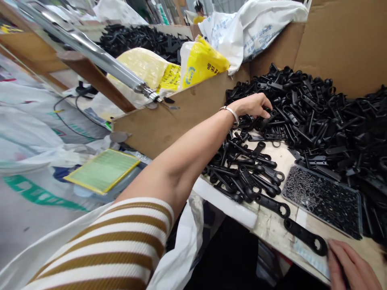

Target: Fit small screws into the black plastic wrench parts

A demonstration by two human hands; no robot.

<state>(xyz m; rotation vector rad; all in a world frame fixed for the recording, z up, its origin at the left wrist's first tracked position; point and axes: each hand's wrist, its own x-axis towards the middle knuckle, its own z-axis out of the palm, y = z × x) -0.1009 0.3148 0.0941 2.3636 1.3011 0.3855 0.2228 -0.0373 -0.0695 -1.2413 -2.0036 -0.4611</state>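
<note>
My left hand [255, 105] reaches over the large pile of black plastic parts [311, 100], its fingers curled down at the near edge of the heap; what they hold, if anything, is hidden. At the lower right, my right hand [352, 264] has its fingers close together around a dark object that is mostly hidden. Just left of those fingers lies a black ring-ended part [305, 237], with a similar part [273, 204] beyond it. A smaller group of black parts [244, 173] is spread near the table's front edge.
A clear tray [323, 199] holds small screws and black pieces. A cardboard wall [178, 117] borders the left side. A metal tool [121, 72] hangs at upper left. A green panel with yellow edges [102, 171] lies left. A person [198, 12] is far back.
</note>
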